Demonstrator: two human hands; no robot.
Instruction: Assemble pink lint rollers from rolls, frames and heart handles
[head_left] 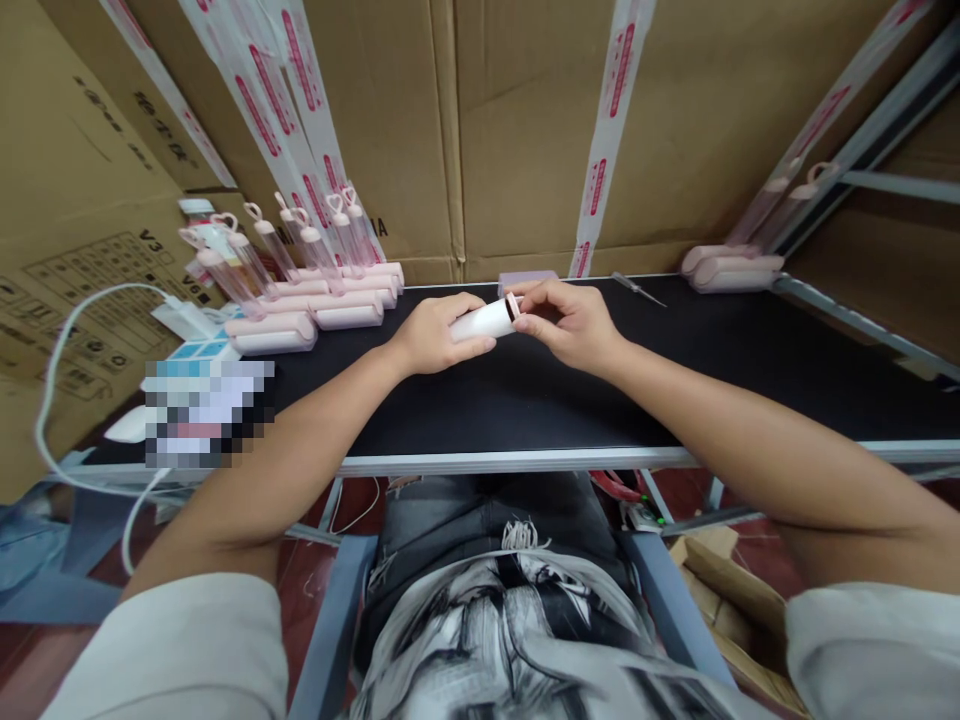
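**While the black table lies beneath, left hand steadies, right hand adjusts**

Between the hands, the left grasps a white cylinder; the right's fingertips pinch a pinkish end piece at its near end. The step appears to be seating or withdrawing this piece, which cannot be told; the next move probably calls for a firm left grip and straight alignment.

Cylinder in left hand: smooth, plastic-looking, soft sheen. Tabletop beneath that hand: matt, smooth. Cardboard beyond it: matt.
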